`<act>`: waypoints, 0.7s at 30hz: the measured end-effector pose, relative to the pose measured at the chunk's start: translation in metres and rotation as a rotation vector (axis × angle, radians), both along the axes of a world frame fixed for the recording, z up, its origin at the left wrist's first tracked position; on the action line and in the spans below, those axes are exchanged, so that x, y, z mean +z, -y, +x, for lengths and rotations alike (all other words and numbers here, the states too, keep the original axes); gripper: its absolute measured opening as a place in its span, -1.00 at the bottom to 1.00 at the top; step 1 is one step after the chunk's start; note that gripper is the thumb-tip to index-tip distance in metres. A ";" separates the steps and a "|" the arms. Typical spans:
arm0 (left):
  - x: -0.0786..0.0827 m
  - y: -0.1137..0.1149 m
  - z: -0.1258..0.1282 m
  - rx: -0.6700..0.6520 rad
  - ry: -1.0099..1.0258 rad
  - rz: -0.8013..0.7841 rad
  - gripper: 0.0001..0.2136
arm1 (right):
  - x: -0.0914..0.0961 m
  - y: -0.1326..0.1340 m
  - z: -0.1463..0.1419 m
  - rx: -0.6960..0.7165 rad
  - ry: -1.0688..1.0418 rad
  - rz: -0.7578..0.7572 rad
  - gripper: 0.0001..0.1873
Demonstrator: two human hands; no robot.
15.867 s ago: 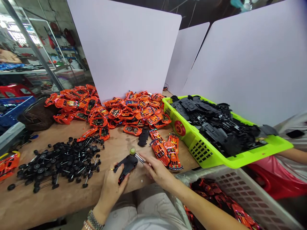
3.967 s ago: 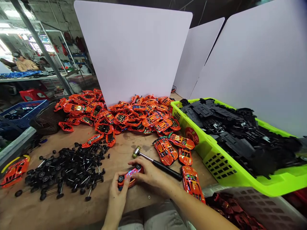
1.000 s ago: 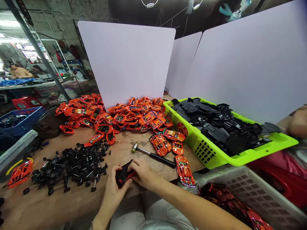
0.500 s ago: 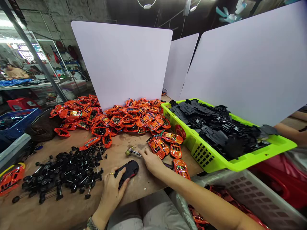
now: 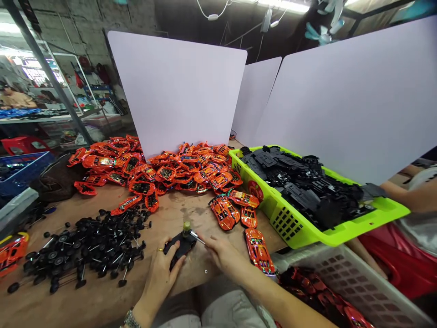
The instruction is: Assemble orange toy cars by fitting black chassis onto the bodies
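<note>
Grip of L hand [image 5: 162, 269] was pinching a flat black plastic toy-car base [image 5: 180, 249] at near centre of the brown table [image 5: 95, 300]; R hand's [image 5: 221, 253] grip was closed on a metal-shafted hammer w/ yellowish head [image 5: 186, 229], head over base's far end, contact unclear. Black wheel-and-axle sets [image 5: 85, 250] lay L, shiny orange car shells [image 5: 208, 172] far, lime-green plastic basket [image 5: 309, 230] R.

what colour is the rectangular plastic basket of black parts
Lime-green basket, seen best in the head view.
</note>
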State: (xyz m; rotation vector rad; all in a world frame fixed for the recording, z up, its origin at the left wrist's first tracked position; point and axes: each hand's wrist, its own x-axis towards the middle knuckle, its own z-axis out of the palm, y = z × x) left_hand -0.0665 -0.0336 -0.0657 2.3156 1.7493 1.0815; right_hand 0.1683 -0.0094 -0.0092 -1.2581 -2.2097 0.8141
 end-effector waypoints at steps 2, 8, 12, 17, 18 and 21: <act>-0.002 -0.001 -0.001 0.003 -0.002 0.015 -0.70 | 0.003 0.002 0.002 -0.049 -0.109 0.052 -0.42; -0.006 -0.005 -0.001 0.006 -0.040 0.058 -0.68 | 0.000 0.015 0.008 -0.058 -0.150 -0.031 -0.45; -0.005 -0.005 -0.001 0.011 -0.035 0.052 -0.68 | -0.004 0.020 0.012 -0.122 -0.241 0.041 -0.44; -0.006 -0.005 0.000 0.009 -0.012 0.047 -0.68 | -0.003 0.009 0.005 -0.171 -0.222 0.079 -0.46; -0.007 -0.004 0.001 0.008 -0.009 0.045 -0.68 | -0.003 0.005 0.001 -0.200 -0.217 0.101 -0.46; -0.005 -0.005 0.001 0.010 0.023 0.048 -0.68 | -0.005 -0.009 -0.014 -0.159 -0.089 0.074 -0.43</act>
